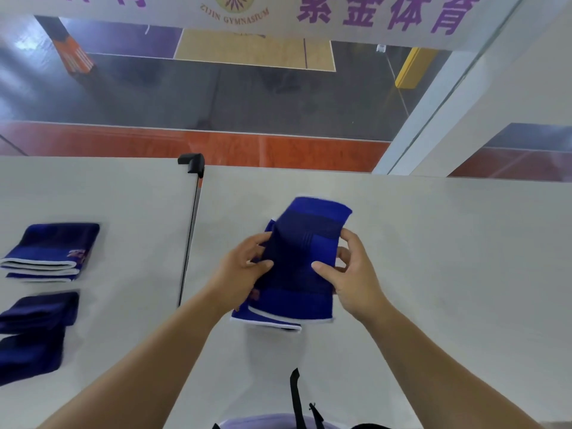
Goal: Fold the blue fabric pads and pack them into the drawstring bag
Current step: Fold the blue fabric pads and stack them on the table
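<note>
A blue fabric pad [305, 243] with white-trimmed ends lies on the white table, partly over a second blue pad [266, 318] that shows at its lower left. My left hand [244, 267] pinches the top pad's left edge. On the opposite edge my right hand [353, 270] grips it, thumb on top of the fabric. At the bottom edge of the view a pale purple bag [266, 422] with black straps [297, 397] is only partly visible.
A folded blue pad [52, 250] lies on the left table, with two darker folded pads [37, 311] [31, 356] nearer me. A gap with a black corner guard [192, 162] splits the two tables. Beyond the far edge is a gym floor [216, 94].
</note>
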### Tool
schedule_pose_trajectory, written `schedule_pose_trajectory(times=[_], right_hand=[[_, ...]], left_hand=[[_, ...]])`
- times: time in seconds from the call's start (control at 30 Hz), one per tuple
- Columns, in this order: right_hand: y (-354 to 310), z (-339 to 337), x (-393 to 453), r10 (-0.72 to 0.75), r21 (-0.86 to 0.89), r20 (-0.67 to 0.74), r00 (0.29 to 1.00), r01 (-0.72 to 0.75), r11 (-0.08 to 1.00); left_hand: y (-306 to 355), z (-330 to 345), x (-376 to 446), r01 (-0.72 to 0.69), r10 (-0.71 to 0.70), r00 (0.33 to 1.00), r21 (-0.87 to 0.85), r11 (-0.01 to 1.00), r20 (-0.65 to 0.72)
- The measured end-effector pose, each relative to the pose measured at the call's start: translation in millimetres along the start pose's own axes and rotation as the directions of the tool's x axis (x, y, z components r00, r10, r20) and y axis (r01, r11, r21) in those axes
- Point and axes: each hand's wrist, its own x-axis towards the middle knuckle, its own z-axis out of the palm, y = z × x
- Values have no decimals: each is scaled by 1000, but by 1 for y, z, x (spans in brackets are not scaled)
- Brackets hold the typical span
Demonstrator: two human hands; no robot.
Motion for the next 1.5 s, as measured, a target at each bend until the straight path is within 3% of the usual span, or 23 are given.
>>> schedule_pose_trajectory(times=[0.1, 0.27, 0.5, 0.63, 0.87, 1.0, 1.13, 1.27, 1.37, 1.5], right_hand=[[10, 17, 10, 49, -96, 60, 997, -43, 994], [37, 29, 25, 270, -242, 87, 959, -242, 940], [48, 33, 36, 265, -427, -76, 961, -272, 862], [47, 36, 40, 220, -627, -122, 968, -247, 739], [39, 34, 43, 327, -578, -61, 943, -301, 759], [36, 32, 42, 354, -496, -30, 935, -322, 806], [32, 24, 37, 257, -372, -28, 966, -249, 894], [21, 16, 28, 133, -230, -39, 990, -139, 963], [12, 14, 20, 5, -300, -30, 1000, -14, 954], [1, 17, 9, -48, -503, 138, 989, 112, 857]], left_hand=[[-2, -16, 1, 6, -5, 1000, 35, 999, -25], [-34, -17, 1, 220, -217, 975, 310, 925, -45], [-36, -12, 4, 210, -174, 977, 461, 862, -121], [-34, -12, 9, 226, -126, 969, 557, 799, -213], [-29, -10, 21, 315, -275, 949, 480, 819, -154], [-34, -13, 19, 349, -308, 935, 305, 886, -175], [-28, -18, 14, 330, -318, 935, 60, 942, -156], [-17, -22, 9, 194, -209, 970, -128, 973, -122], [-6, -21, 3, 77, -80, 994, -33, 996, -79], [-1, -16, -2, -21, 30, 999, 319, 948, -25]])
